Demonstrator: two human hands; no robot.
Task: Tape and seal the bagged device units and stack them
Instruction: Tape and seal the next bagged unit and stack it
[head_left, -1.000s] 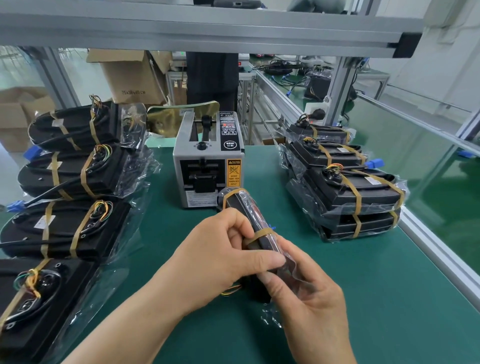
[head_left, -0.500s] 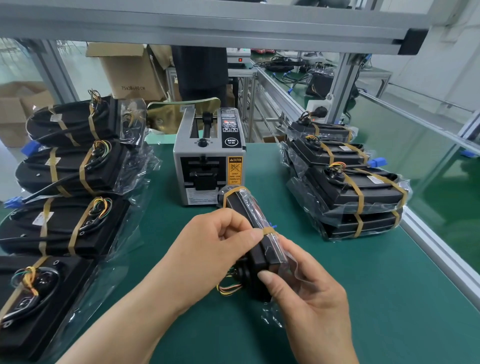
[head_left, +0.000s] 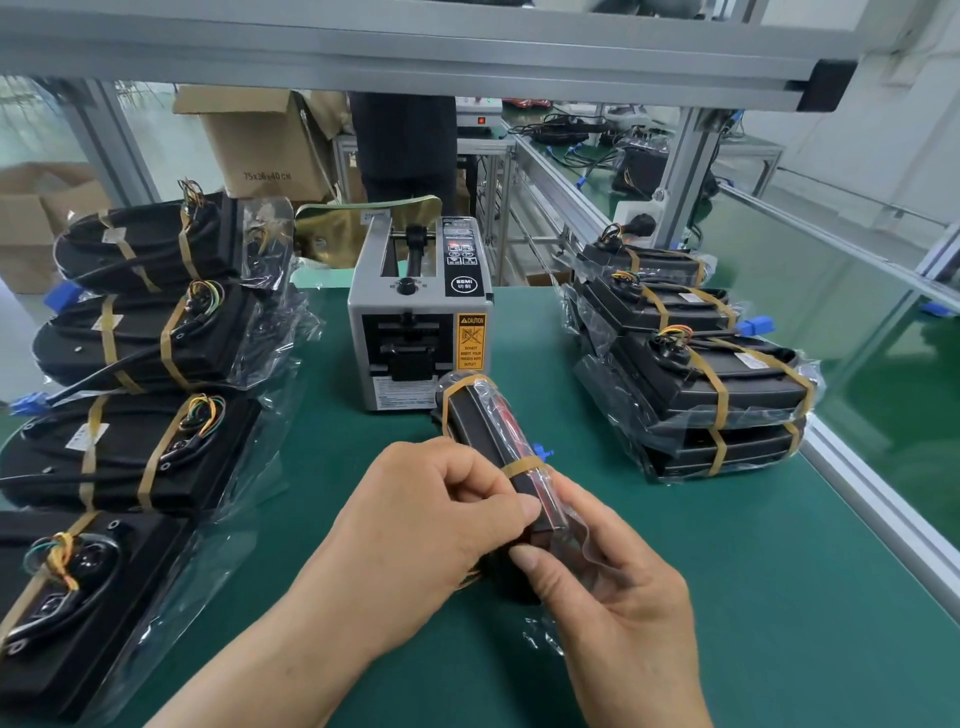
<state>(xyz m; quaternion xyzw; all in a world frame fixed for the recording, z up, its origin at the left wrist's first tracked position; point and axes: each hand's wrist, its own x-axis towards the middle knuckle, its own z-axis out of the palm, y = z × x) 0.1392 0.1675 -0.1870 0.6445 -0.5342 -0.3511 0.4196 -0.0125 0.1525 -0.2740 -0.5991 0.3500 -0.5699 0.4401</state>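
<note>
Pinching the near end of the unit (head_left: 480, 423), the left hand (head_left: 426, 525) and right hand (head_left: 618, 597) hold it on edge between them; slack bag film (head_left: 577, 540) under the right palm may slip, so the tape (head_left: 522, 464) just beyond the fingers could crease, or the unit topple

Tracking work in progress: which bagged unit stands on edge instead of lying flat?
The unit gripped by the left hand and right hand, before the tape dispenser; the left row and right stack lie flat.
</note>
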